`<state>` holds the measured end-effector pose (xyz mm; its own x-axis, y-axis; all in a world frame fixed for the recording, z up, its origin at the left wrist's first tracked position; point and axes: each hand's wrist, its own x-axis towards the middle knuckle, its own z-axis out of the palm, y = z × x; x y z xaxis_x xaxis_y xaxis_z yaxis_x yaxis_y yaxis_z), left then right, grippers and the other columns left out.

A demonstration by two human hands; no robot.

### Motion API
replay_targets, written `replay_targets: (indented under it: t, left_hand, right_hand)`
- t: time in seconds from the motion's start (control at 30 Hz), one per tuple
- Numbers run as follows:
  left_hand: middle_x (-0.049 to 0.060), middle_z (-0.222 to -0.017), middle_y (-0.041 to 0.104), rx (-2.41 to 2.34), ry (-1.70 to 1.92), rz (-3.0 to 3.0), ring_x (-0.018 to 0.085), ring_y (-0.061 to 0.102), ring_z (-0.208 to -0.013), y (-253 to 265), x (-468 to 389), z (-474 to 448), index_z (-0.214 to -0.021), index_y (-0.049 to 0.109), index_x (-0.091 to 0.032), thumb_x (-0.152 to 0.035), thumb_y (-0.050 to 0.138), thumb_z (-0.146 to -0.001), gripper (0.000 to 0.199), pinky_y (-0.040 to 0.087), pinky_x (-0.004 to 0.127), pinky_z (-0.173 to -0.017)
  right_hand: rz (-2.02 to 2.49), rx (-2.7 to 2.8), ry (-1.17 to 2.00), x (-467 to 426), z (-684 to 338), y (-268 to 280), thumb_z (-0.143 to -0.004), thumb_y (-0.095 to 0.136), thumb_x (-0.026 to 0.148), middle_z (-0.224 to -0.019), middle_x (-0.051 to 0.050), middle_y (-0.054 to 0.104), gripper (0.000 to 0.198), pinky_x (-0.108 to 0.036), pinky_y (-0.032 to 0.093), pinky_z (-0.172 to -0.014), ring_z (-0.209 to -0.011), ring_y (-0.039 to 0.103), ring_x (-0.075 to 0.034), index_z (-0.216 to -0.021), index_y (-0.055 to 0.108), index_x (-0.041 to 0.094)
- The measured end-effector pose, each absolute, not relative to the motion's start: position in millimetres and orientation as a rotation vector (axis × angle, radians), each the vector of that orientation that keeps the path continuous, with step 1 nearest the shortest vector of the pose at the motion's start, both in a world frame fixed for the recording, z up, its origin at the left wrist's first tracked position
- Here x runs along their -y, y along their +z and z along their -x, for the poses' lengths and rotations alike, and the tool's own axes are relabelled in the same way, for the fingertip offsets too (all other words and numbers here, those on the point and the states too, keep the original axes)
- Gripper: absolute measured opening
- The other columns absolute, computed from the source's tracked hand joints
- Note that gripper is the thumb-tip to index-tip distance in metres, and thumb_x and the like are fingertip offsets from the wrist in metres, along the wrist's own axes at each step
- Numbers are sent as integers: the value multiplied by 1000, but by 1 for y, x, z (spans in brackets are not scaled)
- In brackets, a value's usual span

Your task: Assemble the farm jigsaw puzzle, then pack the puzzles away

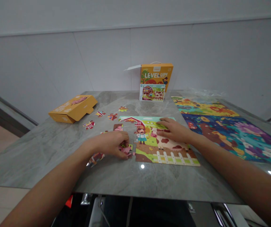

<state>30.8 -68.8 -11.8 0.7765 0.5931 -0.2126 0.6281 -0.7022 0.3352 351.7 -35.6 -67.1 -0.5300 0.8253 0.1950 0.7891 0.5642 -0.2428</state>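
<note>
My left hand (114,143) is closed on a puzzle piece (126,152) with pink and green print, low over the table at the open left side of the farm puzzle (147,154). My right hand (174,130) lies flat with fingers stretched out on the upper part of that puzzle, over the cow picture. The puzzle shows a red barn roof, a farmer, a spotted cow and a white fence. Close to my left hand are a loose piece with a pink animal (118,127) and another piece (96,158) partly hidden under my wrist.
Several loose pieces (112,116) are scattered at the back left, near a yellow box (75,107). A picture card (152,92) leans against an upright orange box (157,74). Two assembled puzzles (220,132) lie on the right, with clear plastic (203,93) behind them.
</note>
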Motion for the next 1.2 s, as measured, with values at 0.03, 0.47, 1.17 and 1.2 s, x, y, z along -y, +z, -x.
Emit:
replay_targets:
  t: [0.03, 0.47, 1.17, 1.2]
  left_hand:
    - [2, -84, 59, -960, -138, -2565, 15, 52, -70, -11, 66, -26, -87, 60, -18, -49, 65, -69, 36, 37, 24, -60]
    - [8, -102, 54, -1375, 273, -2620, 21, 52, -93, -17, 14, 14, -111, 61, -18, -54, 51, -83, 46, 40, 31, -84]
    - [0, -81, 66, -861, 72, -1819, 10, 61, -52, -16, 44, -15, -117, 48, -22, -42, 64, -80, 45, 42, 20, -47]
    - [0, -81, 66, -842, 16, -1806, 10, 61, -51, -16, 47, -16, -121, 47, -24, -42, 62, -81, 47, 43, 20, -46]
  right_hand:
    - [1330, 2521, 178, 35, -352, -67, -88, 48, 53, -128, -16, 51, 50, -44, 43, -97, -117, 51, -30, -124, 58, 19]
    - [1324, 2515, 174, 37, -351, -67, -88, 47, 52, -128, -16, 52, 50, -46, 42, -98, -117, 50, -30, -125, 57, 19]
    - [1360, 2535, 131, 36, -351, -68, -89, 48, 51, -129, -18, 51, 51, -45, 42, -98, -117, 50, -30, -125, 57, 16]
    - [1359, 2532, 132, 36, -351, -68, -89, 48, 51, -129, -18, 51, 51, -45, 41, -99, -117, 50, -30, -125, 57, 15]
